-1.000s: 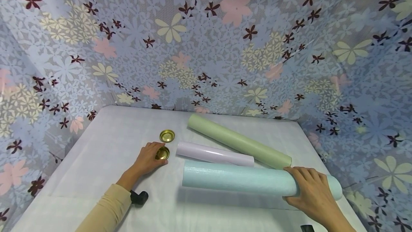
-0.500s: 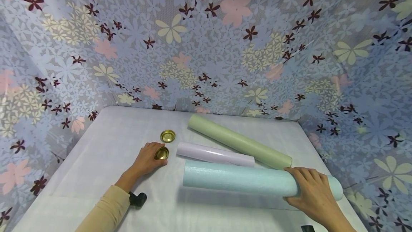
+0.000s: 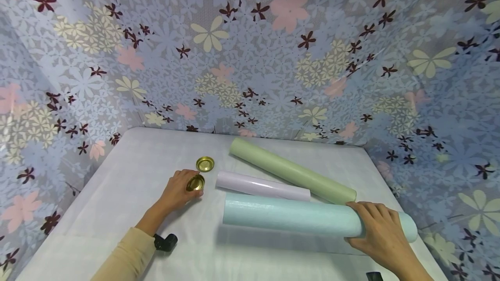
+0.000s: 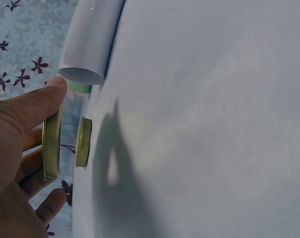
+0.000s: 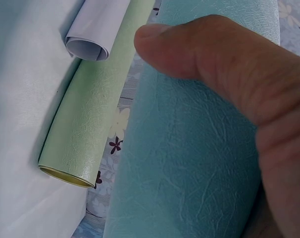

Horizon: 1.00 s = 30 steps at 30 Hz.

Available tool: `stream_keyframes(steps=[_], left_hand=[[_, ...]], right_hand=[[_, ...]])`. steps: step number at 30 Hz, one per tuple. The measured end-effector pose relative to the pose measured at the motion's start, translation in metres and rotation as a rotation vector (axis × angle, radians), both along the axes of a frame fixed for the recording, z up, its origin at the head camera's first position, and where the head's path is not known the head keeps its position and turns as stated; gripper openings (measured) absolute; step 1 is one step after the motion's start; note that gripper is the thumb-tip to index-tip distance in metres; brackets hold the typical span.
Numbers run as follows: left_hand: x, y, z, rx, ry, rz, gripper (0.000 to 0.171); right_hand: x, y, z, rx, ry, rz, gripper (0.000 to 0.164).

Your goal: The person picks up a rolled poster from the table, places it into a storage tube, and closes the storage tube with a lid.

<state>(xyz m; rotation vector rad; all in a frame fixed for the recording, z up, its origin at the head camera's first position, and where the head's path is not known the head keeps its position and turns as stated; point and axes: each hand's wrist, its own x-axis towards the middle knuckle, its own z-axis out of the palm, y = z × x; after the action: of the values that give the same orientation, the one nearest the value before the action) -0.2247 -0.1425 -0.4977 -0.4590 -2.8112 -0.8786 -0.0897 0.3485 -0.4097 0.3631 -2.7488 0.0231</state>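
Tube [image 3: 291, 214], contents hidden, is gripped by right hand [image 3: 379, 233]; left hand [image 3: 175, 192] pinches gold lid [image 4: 52, 144]

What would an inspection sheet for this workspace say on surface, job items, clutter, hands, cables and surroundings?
Surface: table with a pale covering.
Job items: light blue roll and shallow gold cap, both held.
Clutter: green roll, lilac roll and second gold cap lie on the table, unheld; whether the two rolls touch is unclear.
Hands: left hand pinches the shallow gold cap between thumb and fingers; right hand grips the light blue roll near one end.
Cables: nothing seen.
Surroundings: floral fabric behind and along both sides.
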Motion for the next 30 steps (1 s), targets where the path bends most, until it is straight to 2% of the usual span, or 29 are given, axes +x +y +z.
stream_keyframes(steps=[13, 22, 30], left_hand=[[0.016, 0.004, 0.024, 0.051, 0.004, 0.007, 0.06], [0.032, 0.006, 0.042, 0.097, 0.056, 0.008, 0.059], [0.043, 0.006, 0.052, 0.146, 0.029, 0.029, 0.059]], right_hand=[[-0.002, -0.001, 0.002, -0.012, 0.004, 0.006, 0.084], [-0.003, 0.0, 0.002, -0.014, 0.034, 0.024, 0.084], [-0.004, 0.0, 0.003, -0.013, 0.042, 0.022, 0.083]])
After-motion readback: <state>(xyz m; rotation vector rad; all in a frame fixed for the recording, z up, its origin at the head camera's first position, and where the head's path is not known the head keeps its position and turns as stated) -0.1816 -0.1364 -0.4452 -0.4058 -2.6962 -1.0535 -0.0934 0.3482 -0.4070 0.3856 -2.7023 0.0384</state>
